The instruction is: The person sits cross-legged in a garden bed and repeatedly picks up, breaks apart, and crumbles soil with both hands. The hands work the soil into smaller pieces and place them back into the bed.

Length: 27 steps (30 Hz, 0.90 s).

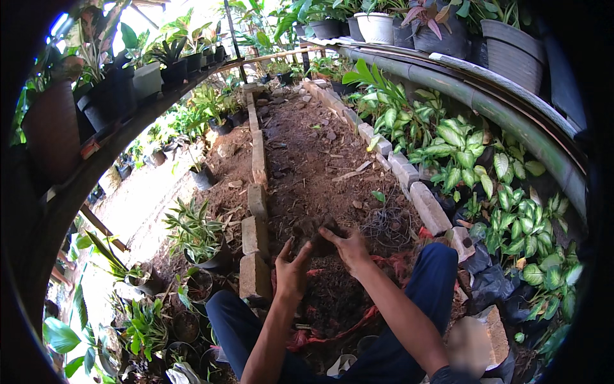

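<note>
My right hand point(352, 247) has its thumb and fingers around a dark, soil-like clump point(314, 230); its exact shape blurs into the ground behind. Just left of it, my left hand point(291, 272) is raised with fingers apart, and nothing shows between them. Below both hands, between my knees, dark loose soil point(331, 293) lies on a torn red plastic sack point(369, 314). A tangle of thin roots or wire point(391, 225) rests on the ground beyond my right hand, close to a small green seedling point(379, 197).
A brown soil bed point(312, 149) stretches ahead between stone blocks point(429, 206) on the right and blocks point(255, 230) on the left. Variegated leafy plants point(453, 149) crowd the right under a bamboo rail point(508, 115). Potted plants point(206, 240) stand at left; a shelf point(158, 103) holds more.
</note>
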Each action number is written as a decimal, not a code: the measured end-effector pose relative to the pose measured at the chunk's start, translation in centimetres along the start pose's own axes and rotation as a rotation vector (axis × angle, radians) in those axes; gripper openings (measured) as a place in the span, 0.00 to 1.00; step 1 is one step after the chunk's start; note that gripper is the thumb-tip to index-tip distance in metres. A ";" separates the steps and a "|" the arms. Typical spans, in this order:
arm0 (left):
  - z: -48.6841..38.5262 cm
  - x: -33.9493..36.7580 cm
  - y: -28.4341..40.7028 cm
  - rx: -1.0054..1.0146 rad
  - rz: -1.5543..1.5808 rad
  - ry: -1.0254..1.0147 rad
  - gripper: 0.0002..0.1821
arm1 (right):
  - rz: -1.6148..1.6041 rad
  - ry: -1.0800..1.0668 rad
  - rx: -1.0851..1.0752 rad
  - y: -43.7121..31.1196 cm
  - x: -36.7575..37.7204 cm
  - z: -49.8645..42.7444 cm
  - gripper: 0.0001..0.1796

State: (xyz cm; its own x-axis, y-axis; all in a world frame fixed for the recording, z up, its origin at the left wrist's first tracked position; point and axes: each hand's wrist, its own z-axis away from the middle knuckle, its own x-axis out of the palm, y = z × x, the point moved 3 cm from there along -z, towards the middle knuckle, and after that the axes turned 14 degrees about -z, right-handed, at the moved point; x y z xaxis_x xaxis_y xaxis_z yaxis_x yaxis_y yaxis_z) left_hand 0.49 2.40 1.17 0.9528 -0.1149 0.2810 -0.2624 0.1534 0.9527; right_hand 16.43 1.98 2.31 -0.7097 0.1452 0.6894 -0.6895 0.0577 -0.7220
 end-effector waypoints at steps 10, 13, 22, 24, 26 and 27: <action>0.3 0.3 -0.2 0.269 -0.296 0.125 0.27 | 0.458 0.192 -0.337 1.5 0.0 1.0 0.19; 0.8 1.0 0.1 0.294 -0.301 0.123 0.22 | 0.511 0.212 -0.419 1.7 0.3 1.5 0.20; 0.5 0.4 0.3 0.172 -0.176 0.118 0.16 | 0.624 0.017 -0.393 0.1 1.5 1.8 0.21; 0.3 0.1 0.5 0.174 -0.186 0.108 0.17 | 0.719 -0.063 -0.487 -0.7 2.1 1.8 0.22; 0.3 0.0 0.7 0.137 -0.225 0.098 0.17 | 0.842 -0.120 -0.525 -1.6 2.4 2.0 0.23; 0.4 0.1 1.0 0.171 -0.243 0.055 0.16 | 0.894 -0.118 -0.485 -1.9 2.4 2.0 0.23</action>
State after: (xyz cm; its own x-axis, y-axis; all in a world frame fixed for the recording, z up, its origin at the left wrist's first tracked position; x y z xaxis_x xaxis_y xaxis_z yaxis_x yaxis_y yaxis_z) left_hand 0.28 2.14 2.21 0.9965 -0.0740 0.0402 -0.0433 -0.0403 0.9982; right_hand 15.76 0.22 5.49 -0.9632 0.2348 -0.1308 0.2135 0.3727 -0.9030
